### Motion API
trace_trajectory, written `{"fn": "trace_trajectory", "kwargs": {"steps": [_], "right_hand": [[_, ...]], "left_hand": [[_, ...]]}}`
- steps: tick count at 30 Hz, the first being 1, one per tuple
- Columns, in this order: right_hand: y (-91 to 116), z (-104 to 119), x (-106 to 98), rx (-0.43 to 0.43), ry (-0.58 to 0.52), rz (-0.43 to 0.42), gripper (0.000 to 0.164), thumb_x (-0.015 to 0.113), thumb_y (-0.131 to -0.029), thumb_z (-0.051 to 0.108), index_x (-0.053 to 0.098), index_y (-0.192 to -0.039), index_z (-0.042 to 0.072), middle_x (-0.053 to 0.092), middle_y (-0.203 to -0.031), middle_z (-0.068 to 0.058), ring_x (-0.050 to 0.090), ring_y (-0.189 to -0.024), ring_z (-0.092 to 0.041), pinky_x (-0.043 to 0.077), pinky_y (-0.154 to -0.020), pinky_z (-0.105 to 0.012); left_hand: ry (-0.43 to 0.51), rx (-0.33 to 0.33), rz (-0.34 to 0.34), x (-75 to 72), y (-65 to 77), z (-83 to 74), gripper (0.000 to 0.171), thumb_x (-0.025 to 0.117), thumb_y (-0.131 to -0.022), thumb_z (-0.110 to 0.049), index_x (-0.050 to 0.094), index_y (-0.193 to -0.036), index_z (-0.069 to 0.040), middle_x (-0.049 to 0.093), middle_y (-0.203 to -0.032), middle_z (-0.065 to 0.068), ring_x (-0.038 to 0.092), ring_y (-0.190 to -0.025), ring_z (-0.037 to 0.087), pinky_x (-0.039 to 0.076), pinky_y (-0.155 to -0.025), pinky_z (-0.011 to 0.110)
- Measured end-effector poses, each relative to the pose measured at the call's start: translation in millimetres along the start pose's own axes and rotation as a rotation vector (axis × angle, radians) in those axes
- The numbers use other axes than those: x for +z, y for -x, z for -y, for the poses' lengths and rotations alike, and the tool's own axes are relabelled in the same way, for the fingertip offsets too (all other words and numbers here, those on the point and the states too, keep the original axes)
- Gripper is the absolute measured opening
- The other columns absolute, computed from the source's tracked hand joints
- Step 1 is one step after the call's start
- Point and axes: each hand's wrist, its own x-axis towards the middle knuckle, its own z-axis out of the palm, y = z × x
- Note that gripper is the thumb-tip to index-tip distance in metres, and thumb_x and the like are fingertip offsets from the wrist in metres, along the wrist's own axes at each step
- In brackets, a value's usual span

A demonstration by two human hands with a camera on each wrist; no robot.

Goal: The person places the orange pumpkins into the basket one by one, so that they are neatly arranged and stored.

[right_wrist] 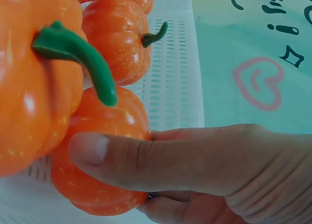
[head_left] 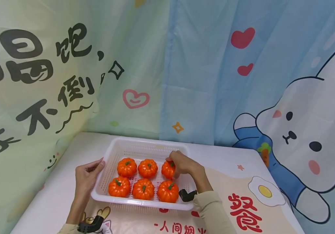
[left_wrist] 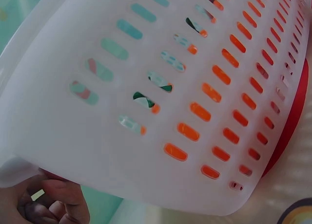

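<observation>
A white plastic basket (head_left: 144, 202) with slotted walls holds several shiny orange toy pumpkins (head_left: 143, 189) with green stems, set in two rows. At the basket's left rim, my left hand (head_left: 86, 178) pinches the edge; the left wrist view shows its curled fingers (left_wrist: 66, 197) beneath the rim, beside the slotted wall (left_wrist: 73, 146). My right hand (head_left: 186, 165) reaches over the right side and grips the back-row right pumpkin (head_left: 167, 169). In the right wrist view the thumb (right_wrist: 122, 153) lies across that pumpkin, while the other fingertips are mostly hidden behind it.
The basket stands on a white table (head_left: 91, 143) with a printed cover; a fried egg print (head_left: 265, 191) lies to the right. Patterned curtains (head_left: 191, 81) hang behind and to the left. Black wrist cameras (head_left: 188, 195) sit on both wrists.
</observation>
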Motion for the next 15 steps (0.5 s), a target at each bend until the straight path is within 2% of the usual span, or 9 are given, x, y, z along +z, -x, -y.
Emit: {"fn": "trace_trajectory", "kwargs": {"steps": [8,15], "right_hand": [[0.1,-1.1,3.7,0.044,0.015,0.007,0.077,0.102,-0.065,-0.002,0.073,-0.136,-0.001,0.073,-0.126,-0.014,0.059,-0.115,-0.026,0.057,-0.113,-0.046],[1.3,0.1,1.4,0.062,0.021,0.005,0.079,0.1,-0.064,-0.008,0.074,-0.138,0.0,0.074,-0.13,-0.013,0.06,-0.118,-0.026,0.056,-0.115,-0.047]], "left_hand": [[0.029,0.026,-0.007,4.7,1.0,-1.7,0.033,0.075,-0.105,-0.021,0.077,-0.13,0.002,0.076,-0.13,0.029,0.066,-0.075,-0.001,0.059,-0.069,0.013],[0.019,0.014,0.013,4.2,0.1,0.9,0.038,0.074,-0.106,-0.025,0.075,-0.133,0.001,0.074,-0.135,0.027,0.068,-0.077,-0.004,0.06,-0.072,0.014]]}}
